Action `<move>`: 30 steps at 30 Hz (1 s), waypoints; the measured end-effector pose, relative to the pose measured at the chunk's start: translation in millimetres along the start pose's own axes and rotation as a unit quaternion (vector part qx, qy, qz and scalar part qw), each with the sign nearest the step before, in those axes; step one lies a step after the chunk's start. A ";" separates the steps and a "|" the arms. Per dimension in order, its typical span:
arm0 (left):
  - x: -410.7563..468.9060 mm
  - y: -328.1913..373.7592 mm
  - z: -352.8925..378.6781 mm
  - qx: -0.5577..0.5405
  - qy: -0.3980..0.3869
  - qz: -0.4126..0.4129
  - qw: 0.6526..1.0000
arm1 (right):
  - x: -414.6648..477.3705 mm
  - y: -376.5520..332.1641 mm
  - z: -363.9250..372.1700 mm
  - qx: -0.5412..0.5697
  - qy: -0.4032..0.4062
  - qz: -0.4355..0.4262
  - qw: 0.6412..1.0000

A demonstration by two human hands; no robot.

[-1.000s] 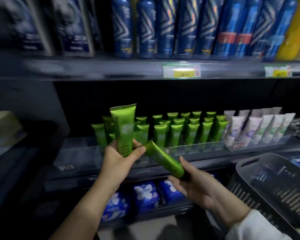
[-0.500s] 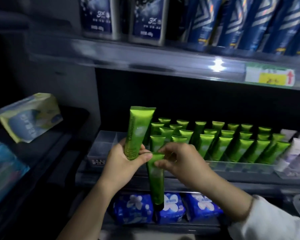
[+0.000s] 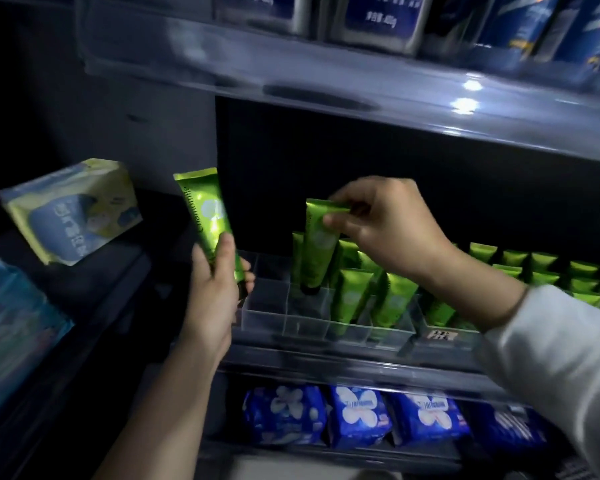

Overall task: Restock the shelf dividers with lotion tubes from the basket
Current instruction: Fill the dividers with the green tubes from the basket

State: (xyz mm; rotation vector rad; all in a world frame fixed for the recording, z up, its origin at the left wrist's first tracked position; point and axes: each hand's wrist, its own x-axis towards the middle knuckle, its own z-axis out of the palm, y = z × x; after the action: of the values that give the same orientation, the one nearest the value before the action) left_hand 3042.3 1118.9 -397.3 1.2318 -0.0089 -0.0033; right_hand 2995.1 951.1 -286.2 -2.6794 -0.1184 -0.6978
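While both hands are busy:
right hand [image 3: 385, 226]: pinching a green lotion tube's [image 3: 317, 247] crimped end, cap down in the clear divider tray [image 3: 305, 323]
left hand [image 3: 215, 289]: wrapped round another Chamomile tube [image 3: 207, 220]

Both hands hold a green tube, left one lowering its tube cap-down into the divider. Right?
Wrong hand. The head view shows the right hand lowering its tube cap-down into the divider; the left hand just holds its tube beside it.
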 end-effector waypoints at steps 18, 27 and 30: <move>6.5 -13.2 3.6 0.113 -0.156 0.034 0.981 | 28.5 32.0 50.7 -0.151 -0.208 0.076 0.963; 5.5 -19.2 6.8 0.123 -0.157 0.039 0.979 | 33.6 35.6 42.5 -0.146 -0.251 0.095 0.952; 4.3 -20.3 9.7 0.131 -0.162 0.036 0.977 | 32.4 37.0 41.1 -0.138 -0.259 0.089 0.952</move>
State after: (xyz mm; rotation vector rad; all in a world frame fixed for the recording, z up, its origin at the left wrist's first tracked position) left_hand 3046.6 1103.0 -413.1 1.4824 -0.3485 -0.1443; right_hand 3048.4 931.7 -316.0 -3.0280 0.0946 0.0648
